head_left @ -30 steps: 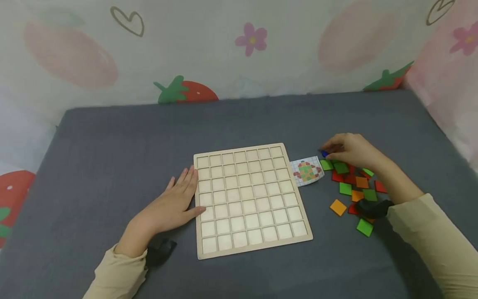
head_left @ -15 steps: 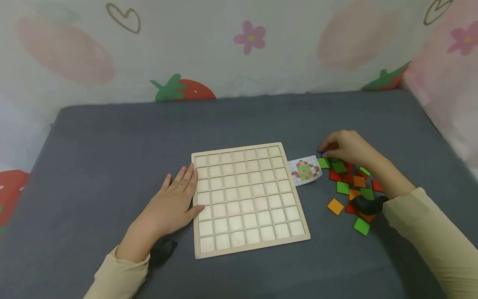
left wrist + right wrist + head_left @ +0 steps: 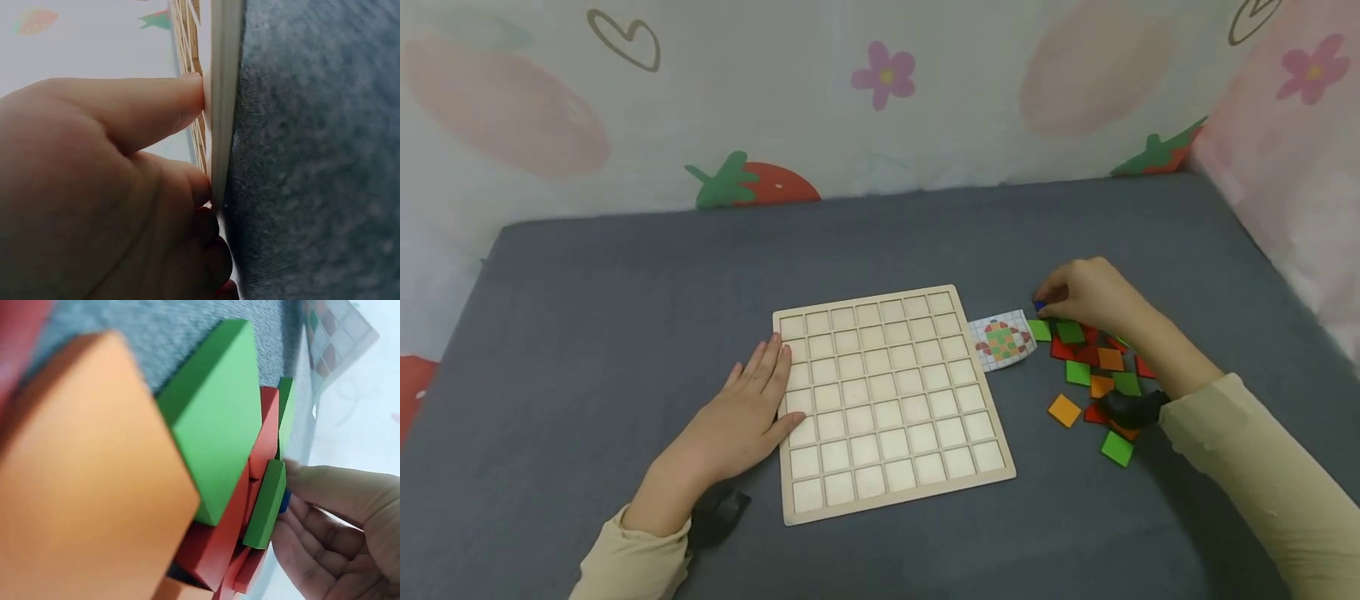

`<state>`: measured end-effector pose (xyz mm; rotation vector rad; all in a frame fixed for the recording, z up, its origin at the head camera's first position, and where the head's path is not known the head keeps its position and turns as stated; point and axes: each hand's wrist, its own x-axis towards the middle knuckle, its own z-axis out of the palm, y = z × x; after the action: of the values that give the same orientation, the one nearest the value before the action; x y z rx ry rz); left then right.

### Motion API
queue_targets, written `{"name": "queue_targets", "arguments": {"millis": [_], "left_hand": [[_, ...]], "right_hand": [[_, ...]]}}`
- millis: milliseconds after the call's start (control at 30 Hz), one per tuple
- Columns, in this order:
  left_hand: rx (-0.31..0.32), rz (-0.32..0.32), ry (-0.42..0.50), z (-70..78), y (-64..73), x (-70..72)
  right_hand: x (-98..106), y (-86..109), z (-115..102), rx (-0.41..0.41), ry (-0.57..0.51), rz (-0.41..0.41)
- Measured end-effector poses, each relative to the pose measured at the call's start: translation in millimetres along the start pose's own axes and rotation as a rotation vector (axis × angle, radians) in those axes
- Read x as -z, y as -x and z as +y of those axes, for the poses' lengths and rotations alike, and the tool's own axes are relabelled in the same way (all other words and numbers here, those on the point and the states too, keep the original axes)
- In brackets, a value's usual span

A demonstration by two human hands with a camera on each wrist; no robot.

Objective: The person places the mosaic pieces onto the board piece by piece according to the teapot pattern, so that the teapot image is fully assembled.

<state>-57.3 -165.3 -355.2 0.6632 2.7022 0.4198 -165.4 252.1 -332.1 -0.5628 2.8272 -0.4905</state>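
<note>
My left hand point(image 3: 730, 425) rests flat along the left edge of a wooden grid board point(image 3: 899, 500), its thumb on the rim. In the left wrist view the thumb point(image 3: 162, 103) touches the top of the board's edge point(image 3: 224, 119). At the far side of a pile of coloured square tiles, my right hand point(image 3: 1097, 293) pinches a small blue tile point(image 3: 1040, 307) between thumb and fingers. Only a sliver of that blue tile point(image 3: 285, 501) shows in the right wrist view, beside a green tile point(image 3: 265, 506).
A paper card point(image 3: 1003, 340) with a turtle-like pattern lies against the board's right edge, partly under it. Red, orange and green tiles point(image 3: 1078, 372) overlap right of the card. One orange tile point(image 3: 1064, 411) lies apart, nearer the board. Grey cloth point(image 3: 625, 333) covers the table.
In the head view the whole scene has drifted slightly left. Both hands keep nearly the same places, the left on the board and the right pinching the blue tile.
</note>
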Motion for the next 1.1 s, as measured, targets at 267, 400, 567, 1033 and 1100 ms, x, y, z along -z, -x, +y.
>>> {"name": "queue_targets", "arguments": {"millis": [267, 400, 567, 1033, 1100], "left_hand": [[-0.013, 0.006, 0.031, -2.8, 2.7, -4.4], [-0.023, 0.013, 0.024, -1.4, 1.5, -3.7], [-0.027, 0.017, 0.013, -1.3, 2.6, -0.6], [-0.015, 0.006, 0.016, -4.0, 3.3, -2.0], [-0.018, 0.007, 0.015, -3.3, 2.0, -2.1]], "right_hand": [[2.3, 0.1, -8.6, 0.023, 0.068, -0.028], [7.8, 6.4, -7.0, -0.031, -0.098, 0.018], [13.2, 10.2, -18.5, -0.077, -0.334, 0.052], [-3.6, -11.9, -68.4, 0.116, -0.981, 0.056], [-6.6, -17.2, -74.1, 0.125, -1.029, 0.056]]}}
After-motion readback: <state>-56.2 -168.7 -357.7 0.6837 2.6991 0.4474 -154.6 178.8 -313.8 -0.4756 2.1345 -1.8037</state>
